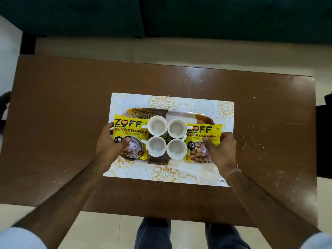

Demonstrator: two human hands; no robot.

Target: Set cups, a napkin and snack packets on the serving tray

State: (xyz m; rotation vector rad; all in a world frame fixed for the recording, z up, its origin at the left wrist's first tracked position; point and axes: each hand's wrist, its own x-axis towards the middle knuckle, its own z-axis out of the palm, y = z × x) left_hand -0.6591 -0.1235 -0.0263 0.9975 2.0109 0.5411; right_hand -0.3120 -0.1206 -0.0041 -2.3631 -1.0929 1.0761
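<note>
With each grip clamping a soya chunks packet against the serving tray (203, 117) ends, left hand (112, 144) and right hand (221, 150), any tilt could topple the four crowded white cups (167, 139) centred there.

A brown worktop (62, 123) with rounded corners fills the middle of the view, its glossy surface scuffed and flecked with pale specks, most thickly on the right half, and catching a soft glare of overhead light near its far edge. Beneath and around it lies a floor (100, 229) of large pale cream tiles with thin grout lines. Beyond the worktop's far edge stands a dark green sofa (179, 17), spanning almost the whole width of the view, with a seam between its cushions. A dark object, cut off by the frame, sits at the right edge (324, 141); what it is cannot be told.
</note>
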